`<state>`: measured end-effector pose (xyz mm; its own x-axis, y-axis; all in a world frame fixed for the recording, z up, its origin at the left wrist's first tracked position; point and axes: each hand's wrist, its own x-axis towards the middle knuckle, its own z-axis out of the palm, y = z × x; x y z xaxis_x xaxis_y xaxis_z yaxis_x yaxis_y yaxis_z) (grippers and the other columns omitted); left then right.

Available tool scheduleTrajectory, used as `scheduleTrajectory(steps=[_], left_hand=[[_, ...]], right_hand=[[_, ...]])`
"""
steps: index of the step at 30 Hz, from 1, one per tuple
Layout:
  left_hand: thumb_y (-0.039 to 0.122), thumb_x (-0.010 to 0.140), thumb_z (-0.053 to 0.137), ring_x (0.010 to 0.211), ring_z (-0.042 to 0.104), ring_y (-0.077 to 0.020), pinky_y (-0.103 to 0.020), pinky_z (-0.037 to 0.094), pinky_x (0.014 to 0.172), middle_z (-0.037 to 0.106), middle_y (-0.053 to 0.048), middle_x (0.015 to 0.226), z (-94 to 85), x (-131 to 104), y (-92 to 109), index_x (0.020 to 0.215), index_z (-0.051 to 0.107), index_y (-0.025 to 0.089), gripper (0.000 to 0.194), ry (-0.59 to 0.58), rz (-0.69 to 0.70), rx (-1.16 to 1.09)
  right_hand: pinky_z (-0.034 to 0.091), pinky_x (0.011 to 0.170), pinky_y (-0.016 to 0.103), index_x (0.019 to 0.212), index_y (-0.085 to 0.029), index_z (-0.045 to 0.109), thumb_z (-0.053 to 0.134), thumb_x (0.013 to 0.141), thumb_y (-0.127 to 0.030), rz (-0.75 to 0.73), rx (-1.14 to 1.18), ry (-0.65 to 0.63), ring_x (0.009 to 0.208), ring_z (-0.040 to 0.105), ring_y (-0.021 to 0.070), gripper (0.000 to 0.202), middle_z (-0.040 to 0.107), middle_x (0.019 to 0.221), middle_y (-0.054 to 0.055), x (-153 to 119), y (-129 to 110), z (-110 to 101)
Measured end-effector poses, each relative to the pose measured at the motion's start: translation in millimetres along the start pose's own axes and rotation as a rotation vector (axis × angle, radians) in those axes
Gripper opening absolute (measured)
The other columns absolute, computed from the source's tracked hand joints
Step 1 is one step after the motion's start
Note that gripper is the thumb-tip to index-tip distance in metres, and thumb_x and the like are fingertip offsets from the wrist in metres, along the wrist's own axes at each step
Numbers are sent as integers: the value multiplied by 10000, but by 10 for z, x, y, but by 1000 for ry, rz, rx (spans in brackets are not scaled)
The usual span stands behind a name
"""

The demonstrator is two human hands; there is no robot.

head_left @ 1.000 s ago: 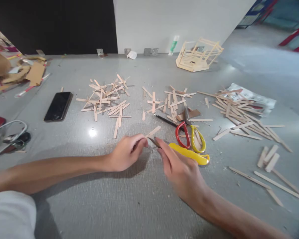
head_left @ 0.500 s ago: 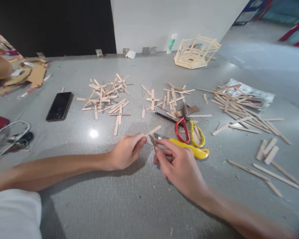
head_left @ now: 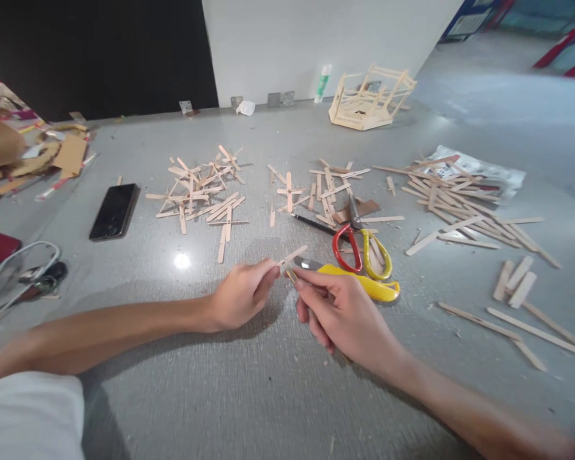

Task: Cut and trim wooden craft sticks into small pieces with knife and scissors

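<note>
My left hand (head_left: pixel 246 295) is closed in a pinch on a short wooden craft stick (head_left: pixel 293 255), whose far end points up and to the right. My right hand (head_left: pixel 338 306) pinches a small, thin blade-like piece (head_left: pixel 291 275), its tip beside the near part of the stick; whether they touch I cannot tell. Just behind the right fingers lies a yellow-handled knife (head_left: pixel 364 283) with its metal blade pointing left. Scissors (head_left: pixel 353 214) with one red and one yellow loop rest beyond it, next to a dark pen (head_left: pixel 314 223).
Loose craft sticks lie in a left pile (head_left: pixel 201 185), a middle group (head_left: pixel 333 191) and a right pile (head_left: pixel 464 198) by a plastic packet (head_left: pixel 498 176). A stick frame (head_left: pixel 364 118) and a glue stick (head_left: pixel 322 83) stand at the back. A phone (head_left: pixel 115 212) lies left.
The blade-like piece in my right hand has turned and shows less of its pointed tip. The right fingers have shifted slightly; the left hand keeps its pinch. The whole view has shifted slightly.
</note>
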<state>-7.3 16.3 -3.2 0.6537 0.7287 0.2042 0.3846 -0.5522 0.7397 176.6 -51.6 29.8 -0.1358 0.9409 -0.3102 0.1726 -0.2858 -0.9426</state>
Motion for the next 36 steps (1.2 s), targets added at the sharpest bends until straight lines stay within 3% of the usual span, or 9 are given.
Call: scheduleTrajectory(steps=[4,14,21,29,32,36], left_hand=[[231,1023,339,456,386,-68,-198,331,490,432,80,562,-14,-8,16,831,464,190,233,-7,7,-22],[214,1021,350,447,369,-59,-198,333,484,431,77,557,-26,13,53,767,430,196,267,5,57,-17],[226,1029,339,444,376,-62,-197,340,481,434,74,549,-23,11,55,777,450,192,277,3,54,-18],[248,1032,330,468,313,-69,-191,277,461,369,78,571,12,-9,28,809,463,189,266,4,77,43],[267,1037,320,460,297,-71,-193,265,456,354,80,558,19,-11,28,809,478,188,289,4,62,69],[246,1030,346,457,301,-72,-200,266,459,346,82,556,25,-12,23,800,474,191,269,20,84,102]], right_hand=[[320,291,176,1236,-135,637,519,940,-462,64,89,-28,306,394,45,457,555,595,-59,13,-57,-40],[273,263,151,906,-150,670,601,899,-461,182,325,-99,299,302,7,319,532,600,-64,6,-96,-117],[231,258,146,865,-158,638,641,866,-460,228,383,-93,317,256,-2,302,533,616,-64,11,-140,-126],[299,270,162,740,-169,599,588,896,-474,158,308,-34,304,318,12,342,540,593,-53,-75,-136,-31],[301,273,170,794,-166,634,578,896,-487,137,276,-8,304,341,21,341,550,598,-49,-82,-100,1],[305,274,179,1056,-159,677,561,901,-498,75,171,70,311,394,44,391,552,608,-51,-88,-67,26]])
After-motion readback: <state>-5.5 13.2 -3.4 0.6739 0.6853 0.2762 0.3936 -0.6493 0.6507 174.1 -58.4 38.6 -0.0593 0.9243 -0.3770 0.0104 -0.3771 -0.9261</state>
